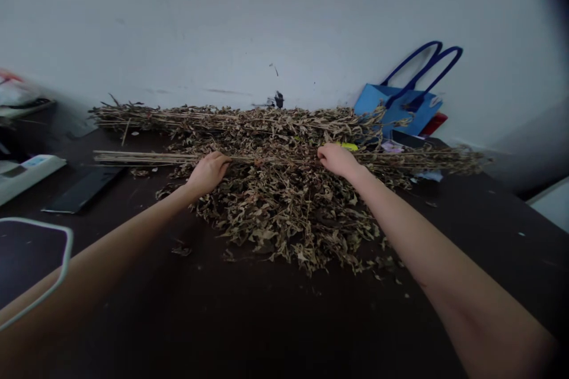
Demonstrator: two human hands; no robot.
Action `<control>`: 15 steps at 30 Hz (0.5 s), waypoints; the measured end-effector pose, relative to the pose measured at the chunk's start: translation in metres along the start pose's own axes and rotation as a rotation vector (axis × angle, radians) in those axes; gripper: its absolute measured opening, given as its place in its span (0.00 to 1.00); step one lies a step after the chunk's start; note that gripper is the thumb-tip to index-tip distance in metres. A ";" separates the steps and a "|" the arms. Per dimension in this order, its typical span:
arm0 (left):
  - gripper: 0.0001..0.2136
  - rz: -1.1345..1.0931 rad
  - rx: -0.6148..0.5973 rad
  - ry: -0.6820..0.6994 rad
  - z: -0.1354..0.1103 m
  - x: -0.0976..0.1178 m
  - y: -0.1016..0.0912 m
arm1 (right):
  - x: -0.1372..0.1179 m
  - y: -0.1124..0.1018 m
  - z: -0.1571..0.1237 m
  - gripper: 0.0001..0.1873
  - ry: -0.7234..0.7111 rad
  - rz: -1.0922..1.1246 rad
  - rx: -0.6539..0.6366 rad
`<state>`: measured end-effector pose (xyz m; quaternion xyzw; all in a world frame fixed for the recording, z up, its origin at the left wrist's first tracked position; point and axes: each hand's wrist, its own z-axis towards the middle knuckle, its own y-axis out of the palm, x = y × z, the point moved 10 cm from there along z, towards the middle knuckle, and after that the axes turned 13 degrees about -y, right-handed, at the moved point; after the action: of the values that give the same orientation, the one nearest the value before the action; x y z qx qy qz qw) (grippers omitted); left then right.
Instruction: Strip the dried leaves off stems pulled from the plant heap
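Note:
A long row of dried plant stalks point(142, 158) lies across the dark table, bare at the left end and leafy toward the right. My left hand point(208, 173) is closed around these stalks where the bare part meets the leaves. Farther right, my right hand point(336, 159) has its fingers curled at the same stalks; its fingertips are partly hidden among the leaves. A heap of dry, crumpled leaves point(297, 213) spreads beneath and in front of both hands. Behind them, a second bundle of dried stalks point(213, 121) runs along the wall.
A blue bag point(377, 99) with dark handles leans against the wall at the back right. To the left are a black phone-like slab point(84, 189), a white power strip point(33, 176) and a white cable point(69, 249) near my left forearm. A bright yellow-green object point(349, 146) shows behind my right hand.

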<state>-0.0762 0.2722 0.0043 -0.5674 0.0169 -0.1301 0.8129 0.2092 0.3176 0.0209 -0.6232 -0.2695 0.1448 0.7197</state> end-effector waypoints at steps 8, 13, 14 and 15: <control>0.17 0.004 -0.031 0.055 0.000 0.013 0.012 | -0.013 0.012 0.004 0.11 -0.048 -0.069 -0.049; 0.19 0.004 -0.052 0.057 0.002 0.015 0.017 | -0.012 0.005 0.005 0.10 -0.089 -0.064 -0.036; 0.20 0.006 -0.051 0.052 0.003 0.015 0.017 | -0.010 0.003 0.005 0.11 -0.094 -0.058 -0.031; 0.20 0.009 -0.050 0.047 0.004 0.015 0.017 | -0.009 0.002 0.005 0.12 -0.098 -0.050 -0.026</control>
<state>-0.0575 0.2779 -0.0087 -0.5842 0.0419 -0.1396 0.7984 0.1995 0.3168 0.0177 -0.6177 -0.3218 0.1534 0.7010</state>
